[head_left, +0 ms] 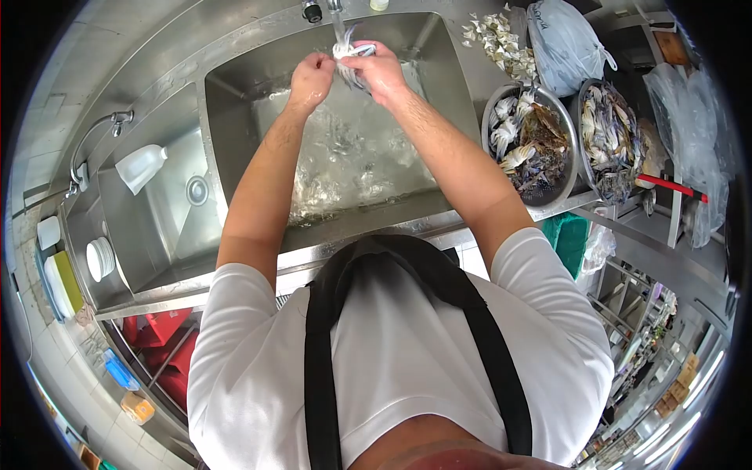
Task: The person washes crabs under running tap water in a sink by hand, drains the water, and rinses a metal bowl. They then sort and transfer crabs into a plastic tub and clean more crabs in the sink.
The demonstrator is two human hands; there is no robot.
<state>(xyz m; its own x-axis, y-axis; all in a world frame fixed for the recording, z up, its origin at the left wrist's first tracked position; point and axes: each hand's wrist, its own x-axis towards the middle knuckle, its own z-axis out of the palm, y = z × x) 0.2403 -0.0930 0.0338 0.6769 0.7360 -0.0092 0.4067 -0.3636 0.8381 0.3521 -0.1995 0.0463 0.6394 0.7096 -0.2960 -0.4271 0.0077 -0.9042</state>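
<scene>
My right hand (381, 72) grips a piece of crab (345, 53), white with bluish legs, under the stream of water (338, 28) from the tap. Close beside it on the left, my left hand (313, 79) is closed with fingers curled in; whatever it pinches is hidden. Both hands are above the far part of a large steel sink (235, 133), where rippling water stands. To the right, a metal colander (569, 157) contains white crab pieces and brown shells. Another container of crabs (609, 129) stands beyond it.
A pile of small white pieces (501, 43) lies on the back right counter by a tied plastic bag (565, 47). The left basin holds a white plastic jug (141, 167) and stacked white dishes (100, 259). A red-handled tool (672, 186) sticks out at right.
</scene>
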